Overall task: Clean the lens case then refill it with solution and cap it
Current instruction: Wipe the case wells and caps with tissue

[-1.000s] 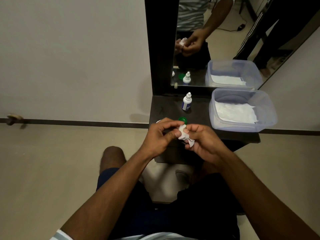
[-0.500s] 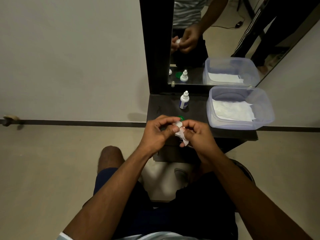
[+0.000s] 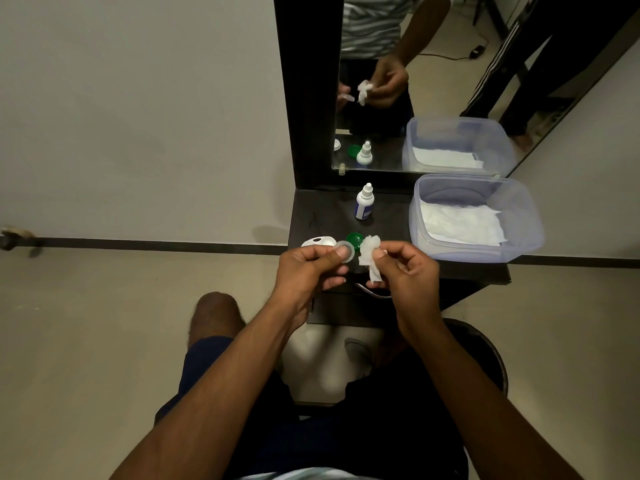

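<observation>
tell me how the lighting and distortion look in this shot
Head view: dim, soft indoor light, dark shelf swallowing detail; wide-angle bend curves the wall stripe and mirror edges; the tissue and bottle stay fairly sharp.

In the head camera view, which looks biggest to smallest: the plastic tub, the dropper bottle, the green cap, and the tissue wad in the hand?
1. Plastic tub, by far the largest.
2. Dropper bottle.
3. Tissue wad, close to the bottle in size; it is nearer the camera, so this is unsure.
4. Green cap, partly hidden.
</observation>
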